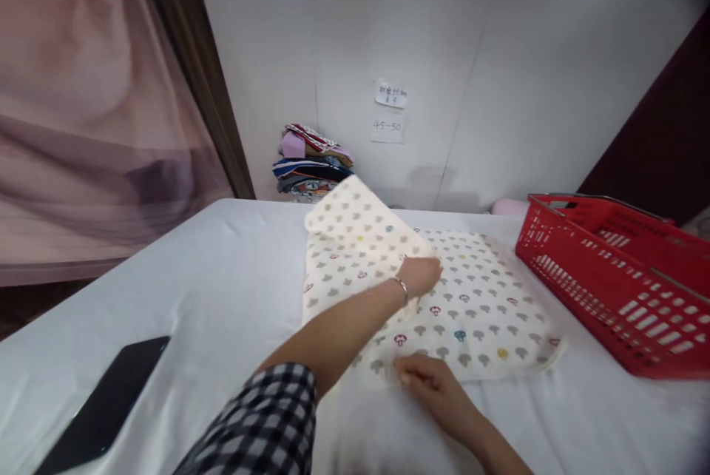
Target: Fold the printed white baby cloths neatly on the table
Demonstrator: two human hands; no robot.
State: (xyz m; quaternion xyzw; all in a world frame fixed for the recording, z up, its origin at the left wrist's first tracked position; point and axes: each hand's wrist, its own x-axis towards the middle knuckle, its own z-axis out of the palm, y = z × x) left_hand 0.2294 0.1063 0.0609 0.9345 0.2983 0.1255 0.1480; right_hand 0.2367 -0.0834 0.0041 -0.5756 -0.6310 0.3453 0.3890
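Observation:
A cream cloth (477, 305) printed with small grey, red, blue and yellow mushrooms lies on the white-covered table. Its left part is lifted and folded over, with one corner standing up at the back. My left hand (420, 275), with a bracelet at the wrist, is closed on the lifted layer near the middle of the cloth. At the front edge, my right hand (433, 390) has its fingers curled together, pinching the hem. The left forearm crosses over the cloth and hides part of its front left side.
A red plastic basket (599, 290) stands on the right of the table. A black phone (111, 401) lies at the front left. Beyond the back edge is a stack of folded clothes (310, 160). Paper notes (388, 126) hang on the wall; a pink curtain (94, 105) hangs left.

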